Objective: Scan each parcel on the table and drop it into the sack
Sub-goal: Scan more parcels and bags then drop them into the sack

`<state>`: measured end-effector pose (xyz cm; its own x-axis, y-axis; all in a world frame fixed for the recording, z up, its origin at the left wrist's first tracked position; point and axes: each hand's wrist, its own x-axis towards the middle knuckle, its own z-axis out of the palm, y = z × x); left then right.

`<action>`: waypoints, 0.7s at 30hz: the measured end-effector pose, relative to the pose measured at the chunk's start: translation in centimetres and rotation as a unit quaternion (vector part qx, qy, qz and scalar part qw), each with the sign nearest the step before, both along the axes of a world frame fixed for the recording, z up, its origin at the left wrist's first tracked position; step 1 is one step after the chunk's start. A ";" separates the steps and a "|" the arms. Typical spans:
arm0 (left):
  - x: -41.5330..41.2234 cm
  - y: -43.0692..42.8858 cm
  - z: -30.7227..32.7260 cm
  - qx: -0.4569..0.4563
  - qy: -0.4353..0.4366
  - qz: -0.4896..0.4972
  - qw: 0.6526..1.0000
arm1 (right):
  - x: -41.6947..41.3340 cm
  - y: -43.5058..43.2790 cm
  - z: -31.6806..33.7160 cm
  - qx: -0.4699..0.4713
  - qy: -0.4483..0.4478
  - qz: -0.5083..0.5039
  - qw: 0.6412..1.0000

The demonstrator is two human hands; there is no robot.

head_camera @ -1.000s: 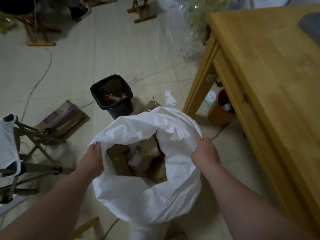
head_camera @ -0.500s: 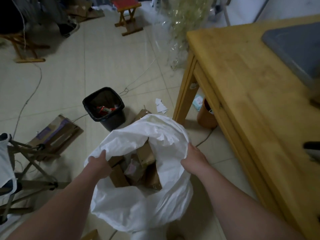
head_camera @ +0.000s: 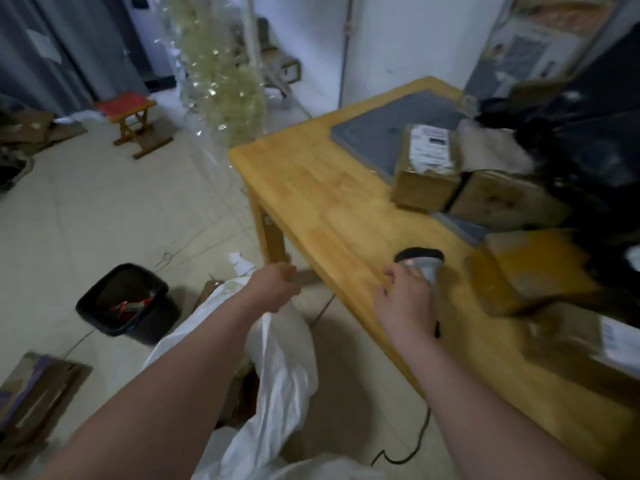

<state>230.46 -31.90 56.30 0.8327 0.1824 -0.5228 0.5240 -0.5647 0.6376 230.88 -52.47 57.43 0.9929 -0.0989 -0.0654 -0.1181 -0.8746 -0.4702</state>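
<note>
1. Right hand (head_camera: pixel 405 303) – lies on the tabletop (head_camera: pixel 311 188) near its front edge, with the grip closed around the handle of the scanner (head_camera: pixel 420 259). The scanner's dark head points away from the person.
2. Left hand (head_camera: pixel 273 285) – raised above the sack (head_camera: pixel 284 358), beside the table's corner leg. Its fingers are curled. Motion blur prevents telling whether the grip pinches the sack's rim or holds nothing.
3. The sack is white and stands on the floor (head_camera: pixel 104 209), between the two forearms and just beside the table. Its fabric is crumpled, and the left forearm covers most of its mouth.
4. Parcels on the tabletop:
   - a labelled box (head_camera: pixel 427 168) rests partly on a grey mat (head_camera: pixel 374 133);
   - a second box (head_camera: pixel 498 195) touches its right side;
   - a third box (head_camera: pixel 530 271) sits just right of the scanner;
   - a flat parcel (head_camera: pixel 616 344) with a white label lies at the right edge of view.
5. The scanner's cable (head_camera: pixel 415 441) hangs off the front edge, down to the floor.
6. A black bag (head_camera: pixel 588 133) lies behind the boxes.
7. On the floor, a black bin (head_camera: pixel 128 303) stands left of the sack, and a red-topped stool (head_camera: pixel 126 105) stands well beyond it.
</note>
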 end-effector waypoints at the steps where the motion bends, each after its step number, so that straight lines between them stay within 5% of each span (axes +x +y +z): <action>1: 0.5 -1.5 0.9 -0.016 -0.015 -0.012 1.000 | -0.2 -1.4 0.1 0.001 -0.014 -0.032 0.999; 5: 1.7 -6.6 3.5 -0.042 -0.041 -0.059 0.997 | 0.0 -5.1 -0.2 0.002 0.059 -0.116 0.992; 10: 2.1 -10.0 4.3 -0.034 -0.042 -0.090 0.994 | 1.5 -5.9 -0.4 0.257 0.250 -0.182 0.916; 21: 4.6 -19.0 5.6 -0.010 -0.121 -0.183 0.976 | -3.1 -14.1 4.2 0.498 0.071 -0.273 0.820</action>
